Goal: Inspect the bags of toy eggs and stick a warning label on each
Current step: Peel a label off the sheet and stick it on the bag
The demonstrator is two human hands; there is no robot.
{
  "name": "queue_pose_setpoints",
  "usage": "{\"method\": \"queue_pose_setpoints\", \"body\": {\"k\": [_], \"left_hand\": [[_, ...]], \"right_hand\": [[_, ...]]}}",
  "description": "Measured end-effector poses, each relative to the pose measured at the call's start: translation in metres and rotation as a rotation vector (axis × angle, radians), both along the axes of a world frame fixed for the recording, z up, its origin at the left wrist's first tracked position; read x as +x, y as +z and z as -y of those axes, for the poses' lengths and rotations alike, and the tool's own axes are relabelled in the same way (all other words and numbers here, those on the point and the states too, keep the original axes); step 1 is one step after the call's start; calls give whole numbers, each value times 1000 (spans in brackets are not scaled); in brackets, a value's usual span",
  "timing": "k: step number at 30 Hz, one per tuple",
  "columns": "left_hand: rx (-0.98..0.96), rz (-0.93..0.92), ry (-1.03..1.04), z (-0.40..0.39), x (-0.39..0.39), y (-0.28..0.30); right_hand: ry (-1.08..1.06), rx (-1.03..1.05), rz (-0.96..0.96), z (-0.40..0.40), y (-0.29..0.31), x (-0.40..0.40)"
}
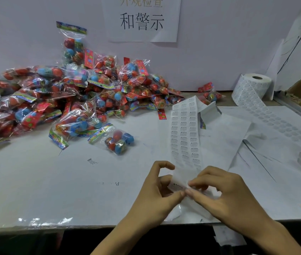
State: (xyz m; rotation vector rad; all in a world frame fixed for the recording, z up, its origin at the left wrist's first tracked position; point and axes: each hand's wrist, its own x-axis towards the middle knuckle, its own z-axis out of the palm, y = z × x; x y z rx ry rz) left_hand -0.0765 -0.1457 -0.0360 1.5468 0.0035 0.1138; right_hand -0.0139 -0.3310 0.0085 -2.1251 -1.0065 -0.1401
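Fingertips are meeting at the near end of the label strip (184,133). Left hand (157,196) is pinching it steady while right hand (225,197) is pinching a label (178,186) free, probably for the nearest bag (118,142).

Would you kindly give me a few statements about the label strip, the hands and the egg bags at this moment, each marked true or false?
1. Both hands work at the near end of the label strip. True: the left hand and right hand pinch it together.
2. The roll of labels stands at the table's far right. True.
3. The single egg bag nearest the hands is being held. False: it lies on the table, apart from both hands.
4. The pile of egg bags lies to the right of the strip. False: it lies to the left.
5. A printed sign hangs on the wall. True.
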Motion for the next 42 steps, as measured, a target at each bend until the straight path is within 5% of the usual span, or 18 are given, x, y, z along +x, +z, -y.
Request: {"method": "queue_pose_setpoints", "body": {"k": [14,20,24,27,30,34,37,40,42], "left_hand": [[80,25,-3,5,-3,0],[94,4,40,8,-5,5],[354,3,133,11,-7,5],[536,13,93,16,-5,7],[369,122,234,12,4,20],[-207,-22,161,-15,20,45],[-212,18,193,-38,22,57],[-252,74,254,-62,23,65],[-279,95,278,-80,25,69]], "right_hand": [[5,27,-242,-1,8,5],[-265,226,-312,5,7,19],[-511,640,-118,14,18,27],[-407,585,-55,0,24,25],[-308,422,158,-26,26,22],[-170,248,453,-62,23,25],[-44,227,529,-90,25,30],[60,243,334,-113,30,38],[66,270,-8,-128,37,47]]}}
